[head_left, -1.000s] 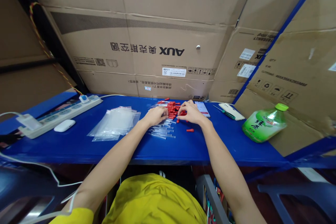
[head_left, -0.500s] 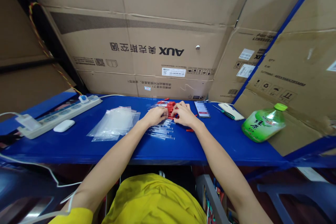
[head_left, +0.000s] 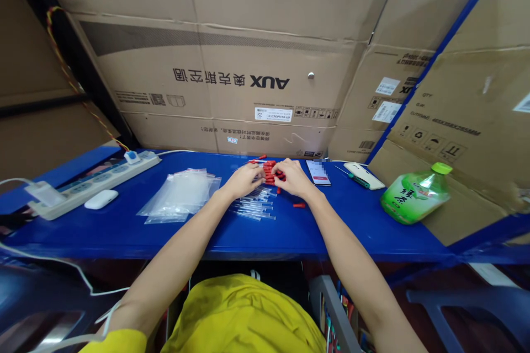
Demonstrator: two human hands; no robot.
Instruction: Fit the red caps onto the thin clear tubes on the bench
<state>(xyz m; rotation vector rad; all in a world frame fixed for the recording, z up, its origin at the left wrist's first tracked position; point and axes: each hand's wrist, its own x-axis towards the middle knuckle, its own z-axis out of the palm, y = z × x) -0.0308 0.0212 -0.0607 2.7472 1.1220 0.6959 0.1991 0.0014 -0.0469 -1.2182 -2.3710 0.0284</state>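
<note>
Red pieces (head_left: 269,171), small and slim, lay heaped on the blue tabletop (head_left: 256,240), in the gap between both hands. Those showing ran mostly crosswise, left to right, so the heap was to the right of the left hand (head_left: 244,181) and to the left of the right hand (head_left: 292,178); both about equally near. Left fingertips were at the heap's left edge, fingers bent; couldn't tell whether they were pinched on a piece. Right fingers curled over the heap's right side, tips hidden among the red; grip there couldn't be told either.

Clear tubes (head_left: 253,208), straight and thin, fanned out below the left hand, also lying roughly crosswise, ends uneven. A stray red piece (head_left: 298,206) lay apart on the near side of the right hand, long axis left to right, right hand nearer.

Materials: red pieces matte, probably rubber or soft plastic; tubes glossy, see-through; tabletop smooth, slightly shiny.

Further out: flat stack of zip bags (head_left: 182,196), filmy, wrinkled, left of the left hand; white rounded case (head_left: 101,199) and power strip (head_left: 99,179) beyond. Right side: phone (head_left: 318,172), screen lit; green-handled tool (head_left: 358,178) against a pale flat object (head_left: 368,173); green-labelled bottle (head_left: 415,198) tilted. Creased, printed cardboard (head_left: 248,38) walled the back.
</note>
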